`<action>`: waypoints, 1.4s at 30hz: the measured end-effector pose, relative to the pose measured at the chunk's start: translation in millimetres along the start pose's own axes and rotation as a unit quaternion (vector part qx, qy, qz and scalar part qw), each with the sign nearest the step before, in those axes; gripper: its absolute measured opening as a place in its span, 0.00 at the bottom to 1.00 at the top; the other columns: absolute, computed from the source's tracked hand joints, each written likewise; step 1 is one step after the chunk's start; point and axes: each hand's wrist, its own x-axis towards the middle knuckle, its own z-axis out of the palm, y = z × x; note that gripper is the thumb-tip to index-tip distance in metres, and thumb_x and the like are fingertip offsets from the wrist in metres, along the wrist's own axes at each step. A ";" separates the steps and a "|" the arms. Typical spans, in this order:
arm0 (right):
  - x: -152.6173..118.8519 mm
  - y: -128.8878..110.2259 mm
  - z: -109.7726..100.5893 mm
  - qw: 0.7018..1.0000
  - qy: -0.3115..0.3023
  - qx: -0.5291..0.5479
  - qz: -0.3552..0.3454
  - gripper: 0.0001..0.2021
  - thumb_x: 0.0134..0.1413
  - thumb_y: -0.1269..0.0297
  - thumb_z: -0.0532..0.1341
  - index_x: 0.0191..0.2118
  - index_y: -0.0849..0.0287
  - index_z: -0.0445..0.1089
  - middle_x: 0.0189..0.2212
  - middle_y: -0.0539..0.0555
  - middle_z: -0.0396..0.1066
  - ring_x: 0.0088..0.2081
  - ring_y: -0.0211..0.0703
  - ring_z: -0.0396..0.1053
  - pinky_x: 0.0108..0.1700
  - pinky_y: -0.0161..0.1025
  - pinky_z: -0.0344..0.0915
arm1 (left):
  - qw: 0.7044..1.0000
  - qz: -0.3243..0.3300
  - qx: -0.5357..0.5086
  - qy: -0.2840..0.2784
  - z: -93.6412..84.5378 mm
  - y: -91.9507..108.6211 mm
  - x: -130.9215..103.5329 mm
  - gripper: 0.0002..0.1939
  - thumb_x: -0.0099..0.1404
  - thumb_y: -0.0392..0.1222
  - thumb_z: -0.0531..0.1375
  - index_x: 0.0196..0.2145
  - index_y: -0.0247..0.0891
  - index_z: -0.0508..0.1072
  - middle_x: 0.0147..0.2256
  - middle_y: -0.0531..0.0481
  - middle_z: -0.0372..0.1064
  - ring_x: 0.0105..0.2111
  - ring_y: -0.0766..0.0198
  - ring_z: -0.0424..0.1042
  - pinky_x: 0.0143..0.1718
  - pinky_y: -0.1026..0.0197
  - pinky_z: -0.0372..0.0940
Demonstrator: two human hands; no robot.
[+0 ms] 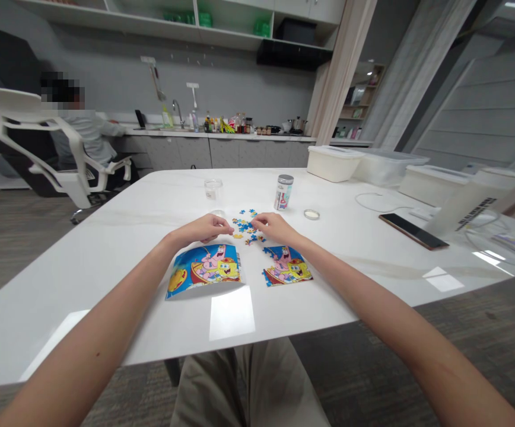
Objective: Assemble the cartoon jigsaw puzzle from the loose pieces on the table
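Loose jigsaw puzzle pieces (pixel 245 226), mostly blue and yellow, lie in a small pile between my two hands. My left hand (pixel 213 228) is at the pile's left edge, its fingers curled and pinched together. On the other side, my right hand (pixel 272 225) has thumb and fingers closed at the pieces. Whatever either pinch may hold is too small to make out. Below my left hand lies a slightly curled cartoon picture sheet (pixel 208 270). A partly assembled jigsaw puzzle (pixel 288 265) with the same cartoon figures lies by my right forearm, its left edge ragged.
Behind the pieces stand a clear jar (pixel 213 191) and a printed canister (pixel 283 193), with a round lid (pixel 311 214) nearby. To the right are a phone (pixel 413 230), a cable, a whitish cylinder (pixel 475 201) and storage boxes (pixel 334 163). A person (pixel 83 136) sits at the back left.
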 end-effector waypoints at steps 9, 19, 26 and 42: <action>1.1 14.4 -28.7 0.989 -0.013 -0.144 0.012 0.09 0.57 0.70 0.58 0.35 0.63 0.77 0.33 0.56 0.77 0.34 0.40 0.70 0.36 0.33 0.61 | 0.997 -0.037 0.069 0.023 1.1 -8.1 3.3 0.20 0.57 0.56 0.60 0.36 0.36 0.74 0.13 0.59 0.51 0.14 0.69 0.51 0.17 0.64 0.45; 1.5 30.9 -31.6 0.982 -0.127 -0.135 0.042 0.08 0.56 0.69 0.60 0.33 0.63 0.77 0.32 0.54 0.78 0.32 0.38 0.72 0.35 0.31 0.62 | 0.988 0.030 0.147 -0.024 0.2 -9.8 3.9 0.23 0.61 0.54 0.56 0.48 0.40 0.76 0.35 0.50 0.76 0.31 0.63 0.70 0.31 0.65 0.61; 0.6 28.8 -34.7 0.984 -0.134 -0.113 0.018 0.07 0.52 0.70 0.62 0.34 0.63 0.78 0.31 0.53 0.77 0.32 0.38 0.70 0.34 0.31 0.61 | 0.989 0.020 0.147 -0.021 1.0 -7.6 3.4 0.22 0.61 0.53 0.57 0.48 0.39 0.76 0.32 0.50 0.75 0.29 0.64 0.69 0.29 0.65 0.60; 0.4 27.4 -35.7 0.985 -0.152 -0.084 0.026 0.07 0.48 0.69 0.64 0.35 0.62 0.78 0.30 0.52 0.76 0.29 0.36 0.67 0.32 0.31 0.59 | 0.990 0.031 0.135 -0.029 0.8 -10.2 5.5 0.24 0.60 0.54 0.57 0.47 0.37 0.75 0.28 0.51 0.73 0.28 0.63 0.68 0.30 0.64 0.60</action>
